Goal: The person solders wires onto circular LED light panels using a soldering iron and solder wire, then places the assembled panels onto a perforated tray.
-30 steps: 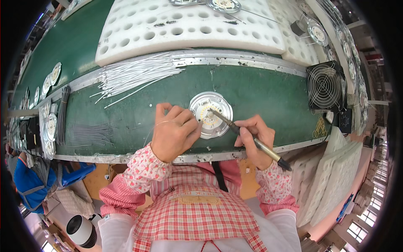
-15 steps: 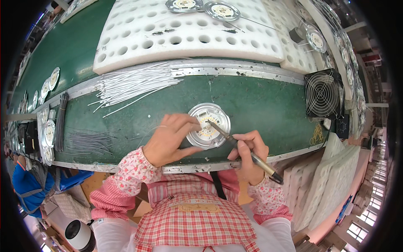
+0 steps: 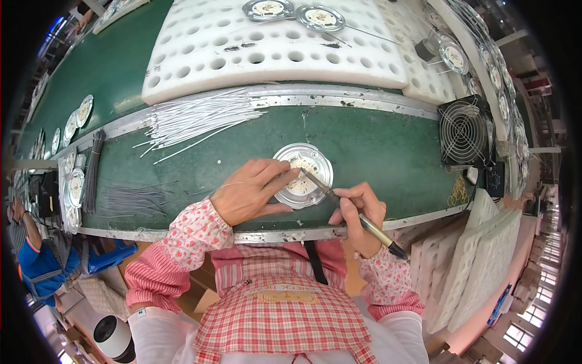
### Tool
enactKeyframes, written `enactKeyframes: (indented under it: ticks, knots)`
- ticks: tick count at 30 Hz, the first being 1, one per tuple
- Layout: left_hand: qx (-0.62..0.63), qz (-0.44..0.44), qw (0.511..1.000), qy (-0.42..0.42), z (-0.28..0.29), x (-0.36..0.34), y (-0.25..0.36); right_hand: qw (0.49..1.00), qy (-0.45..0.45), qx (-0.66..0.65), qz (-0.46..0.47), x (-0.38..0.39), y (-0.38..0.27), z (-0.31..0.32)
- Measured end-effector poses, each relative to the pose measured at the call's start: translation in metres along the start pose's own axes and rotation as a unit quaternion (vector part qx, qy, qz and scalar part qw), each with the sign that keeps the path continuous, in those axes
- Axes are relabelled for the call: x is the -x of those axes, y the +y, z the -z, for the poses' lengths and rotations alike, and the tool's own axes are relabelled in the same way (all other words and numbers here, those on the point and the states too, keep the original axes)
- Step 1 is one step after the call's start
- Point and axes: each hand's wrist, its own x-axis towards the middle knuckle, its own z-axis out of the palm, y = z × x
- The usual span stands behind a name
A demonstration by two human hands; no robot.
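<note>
A round silver lamp module (image 3: pixel 321 162) with a pale circuit board (image 3: pixel 311 161) in its middle lies on the green bench in front of me. My right hand (image 3: pixel 362 219) grips the handle of a soldering iron (image 3: pixel 374 230), whose tip points to the upper left and meets the board. At the module's left side, my left hand (image 3: pixel 251 191) has thumb and fingers brought together over the board's edge. A thin wire (image 3: pixel 233 183) runs across that hand toward its fingers, which hide its end.
White wires (image 3: pixel 197 118) lie in a pile at the back left, with grey wires (image 3: pixel 136 199) nearer me. A perforated white foam block (image 3: pixel 200 76) carries more lamp modules (image 3: pixel 320 18) beyond the metal rail (image 3: pixel 339 97). A black fan (image 3: pixel 464 132) stands at the right.
Both hands, the iron and the module appear slightly higher in the picture. My left fingers have closed in nearer the iron's tip on the board.
</note>
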Motion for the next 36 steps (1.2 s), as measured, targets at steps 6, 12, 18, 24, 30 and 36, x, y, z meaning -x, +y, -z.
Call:
enactKeyframes:
  ticks: [6,12,18,24,30,36]
  knots:
    - [0.003,-0.011,1.0,0.005,0.0,-0.001,-0.001,0.997,0.026,-0.071,-0.026,-0.002,0.004,0.004]
    - [0.009,-0.014,1.0,0.012,-0.003,0.0,-0.004,0.997,0.013,-0.072,-0.033,-0.004,0.01,0.006]
    - [0.005,-0.019,1.0,0.01,-0.003,-0.001,-0.005,0.995,0.01,-0.094,-0.037,-0.007,0.015,0.007]
    - [-0.007,-0.017,1.0,0.015,-0.002,-0.001,-0.001,0.998,0.027,-0.058,0.002,-0.001,0.007,0.008]
    - [-0.009,-0.009,1.0,0.015,-0.003,-0.002,0.001,0.998,0.012,0.06,0.01,-0.003,-0.011,-0.002]
    - [0.059,0.019,0.997,0.035,0.004,-0.003,0.008,0.997,0.021,0.078,-0.007,-0.003,-0.021,-0.005]
